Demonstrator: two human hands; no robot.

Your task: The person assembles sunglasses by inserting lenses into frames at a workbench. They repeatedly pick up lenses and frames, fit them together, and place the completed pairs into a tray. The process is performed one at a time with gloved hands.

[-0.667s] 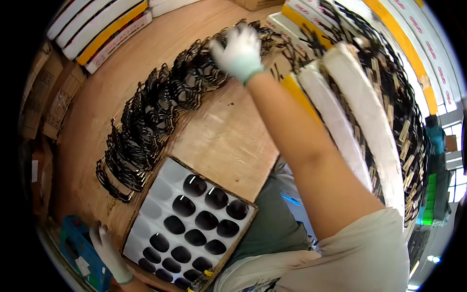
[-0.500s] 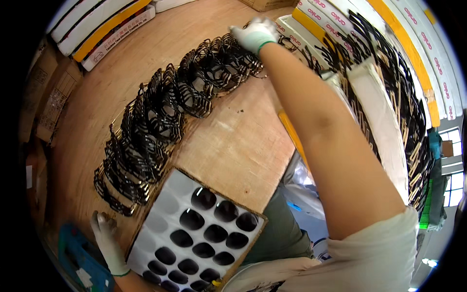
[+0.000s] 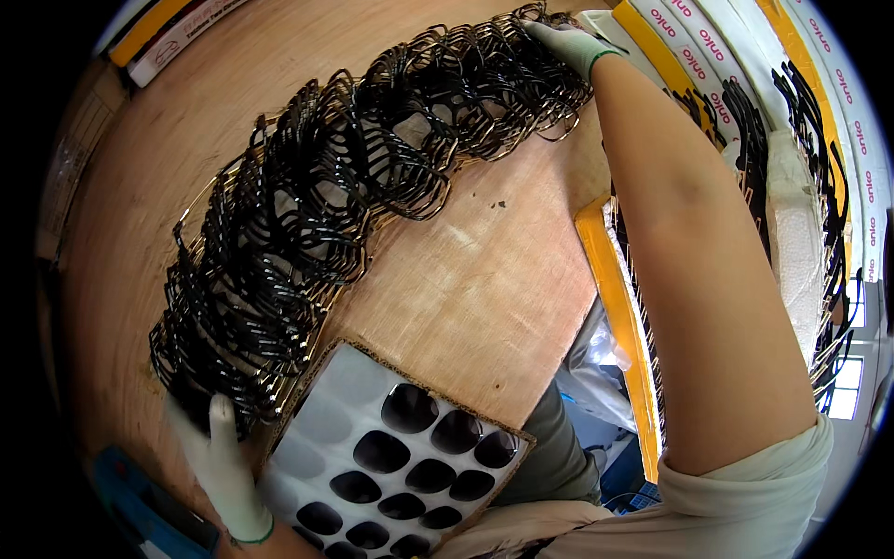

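A long curved row of black eyeglass frames with gold-coloured edges point(image 3: 270, 289) stands packed together on the wooden tabletop point(image 3: 484, 252). At its near left end my left hand point(image 3: 219, 466), in a white glove, touches the last frames with thumb and fingers apart. My right hand point(image 3: 570, 48), gloved too, lies at the far right end, its fingers stretched over the frames and partly hidden among them. Close to me, between the row and my body, a cardboard tray point(image 3: 529, 445) holds a white sheet with several dark sunglass lenses point(image 3: 410, 407) set out on it.
White boxes with yellow bands point(image 3: 698, 56) line the right side, along with more black frames point(image 3: 745, 140) beside a strip of white foam point(image 3: 796, 233). A blue plastic object point(image 3: 149, 503) sits at lower left. Cardboard point(image 3: 88, 140) stands along the left edge.
My left hand has come up against the near end of the row, from a spot just apart from it. My right hand stays at the far end. The whole view has shifted.
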